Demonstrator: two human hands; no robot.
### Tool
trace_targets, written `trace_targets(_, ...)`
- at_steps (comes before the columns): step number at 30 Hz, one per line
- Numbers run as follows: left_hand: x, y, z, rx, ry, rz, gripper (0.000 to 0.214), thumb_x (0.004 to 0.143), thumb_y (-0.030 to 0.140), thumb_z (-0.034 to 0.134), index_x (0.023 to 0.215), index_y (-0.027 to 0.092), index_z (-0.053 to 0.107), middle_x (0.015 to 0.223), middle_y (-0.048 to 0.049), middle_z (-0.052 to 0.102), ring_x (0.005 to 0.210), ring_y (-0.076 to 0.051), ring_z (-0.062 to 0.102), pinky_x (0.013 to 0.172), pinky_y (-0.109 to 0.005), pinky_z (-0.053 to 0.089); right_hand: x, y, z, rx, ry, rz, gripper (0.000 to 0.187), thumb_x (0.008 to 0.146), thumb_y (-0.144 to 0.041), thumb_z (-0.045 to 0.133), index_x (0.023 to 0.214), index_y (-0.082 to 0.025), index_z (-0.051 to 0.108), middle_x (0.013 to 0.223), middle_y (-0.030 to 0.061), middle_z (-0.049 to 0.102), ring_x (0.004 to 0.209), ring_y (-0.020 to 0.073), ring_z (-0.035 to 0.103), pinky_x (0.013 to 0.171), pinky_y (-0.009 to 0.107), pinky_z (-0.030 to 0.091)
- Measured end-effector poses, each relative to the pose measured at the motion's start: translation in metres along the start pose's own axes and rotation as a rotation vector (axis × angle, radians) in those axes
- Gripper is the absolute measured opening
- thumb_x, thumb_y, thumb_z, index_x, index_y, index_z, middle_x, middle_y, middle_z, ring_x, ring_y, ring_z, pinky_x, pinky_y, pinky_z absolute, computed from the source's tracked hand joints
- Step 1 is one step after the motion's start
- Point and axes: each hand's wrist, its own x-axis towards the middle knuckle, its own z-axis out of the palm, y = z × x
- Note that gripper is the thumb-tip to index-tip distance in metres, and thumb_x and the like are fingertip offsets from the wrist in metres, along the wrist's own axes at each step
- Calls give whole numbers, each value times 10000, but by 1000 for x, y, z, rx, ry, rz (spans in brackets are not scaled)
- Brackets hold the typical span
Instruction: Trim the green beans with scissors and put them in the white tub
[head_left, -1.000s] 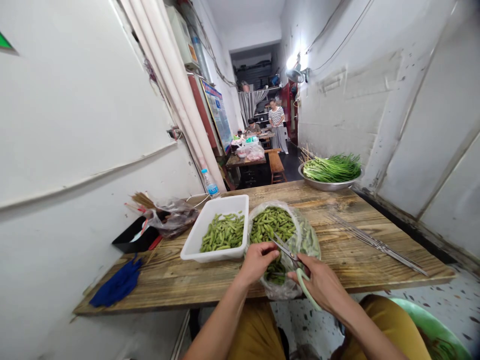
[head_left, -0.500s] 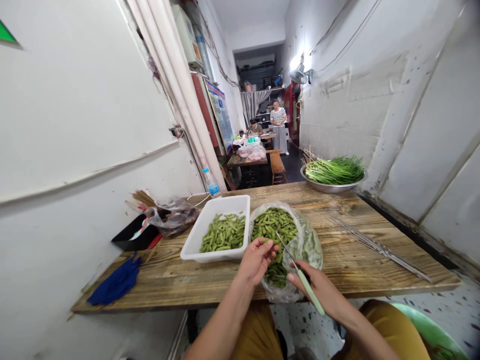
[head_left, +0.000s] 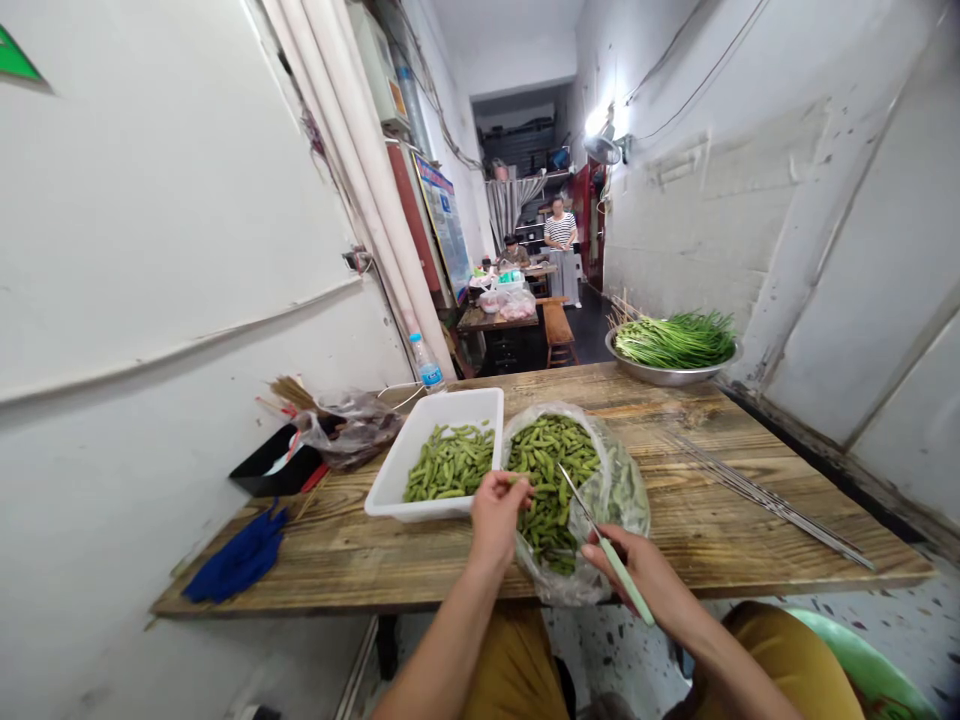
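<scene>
My left hand [head_left: 495,515] pinches a green soybean pod [head_left: 520,479] between thumb and fingertips, above the near right corner of the white tray [head_left: 381,490]. Pods [head_left: 450,462] cover much of the tray's floor. Just right of it, a clear plastic bag [head_left: 626,480] lies open, with many more pods [head_left: 555,450] heaped inside. My right hand [head_left: 634,565] is closed on scissors with a pale green handle [head_left: 628,580], seen nearly edge-on. Their blades point away and left over the bag, apart from the pod; whether they are parted is hard to make out.
Metal skewers [head_left: 772,505] lie on the wooden table [head_left: 697,560] at right, below a steel bowl [head_left: 675,376] of skewered green stalks. At left are a blue cloth [head_left: 236,555], a black box [head_left: 262,465] and a water bottle [head_left: 427,365]. Two people are in the background.
My left hand has moved left, from over the bag towards the tray's edge, with its fingers pinched on a pod. The right hand and scissors stay nearly in place.
</scene>
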Motion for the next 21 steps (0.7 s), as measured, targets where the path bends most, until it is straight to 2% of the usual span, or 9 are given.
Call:
trace_targets(2,17,8,-15,428,168,290,136,709,227,597,827,161,586,805,-56,626,790,-193,587,746,-339,447,-1,4,-4,-26,-5,7,406,746,-558,549,853,-172,607,523,-35,513,503,125,483,470,208,377)
trace_targets(4,30,15,-21,802,250,477,236,714,187,573,945,167,617,1043,-113,606,1015,-260,523,869,-413,378,-2,8,-6,-44,-8,15,435,759,-567,521,927,-175,602,558,-27,542,536,136,511,502,219,402)
trace_targets(6,35,15,-15,1045,221,561,277,745,197,554,1012,180,626,1145,-128,570,1106,-292,459,915,-457,309,-3,9,-6,-45,3,21,449,771,-573,496,958,-178,596,586,-18,564,567,148,532,532,231,419)
trace_targets(8,36,8,3,1156,68,572,214,795,258,526,953,198,656,1039,-109,623,1037,-278,498,905,-463,288,-3,9,-5,-51,16,24,452,779,-576,479,956,-178,597,599,-12,576,588,158,547,553,242,430)
trace_targets(10,37,-3,23,1199,-105,537,191,808,317,527,843,204,676,900,-86,657,949,-258,536,887,-448,288,-4,9,-4,-65,24,23,455,784,-578,469,958,-177,596,598,-11,579,598,165,556,568,250,435)
trace_targets(13,44,-17,41,1209,-199,438,163,758,304,599,834,181,674,847,-87,669,902,-253,562,867,-419,307,-6,10,-5,-96,30,16,458,793,-573,459,983,-177,592,595,-12,583,617,175,571,595,262,445)
trace_targets(17,53,-22,38,1020,-232,341,185,751,200,577,905,162,672,859,-78,684,844,-207,597,831,-350,366,-8,14,-9,-141,37,-5,447,803,-556,451,979,-174,600,667,9,631,690,194,600,660,279,457)
trace_targets(21,40,-16,28,618,-342,223,202,730,269,598,865,144,682,807,-52,689,736,-163,599,701,-262,425,-4,13,-11,-195,28,-16,461,804,-545,453,1018,-163,598,858,72,679,810,232,622,753,311,453)
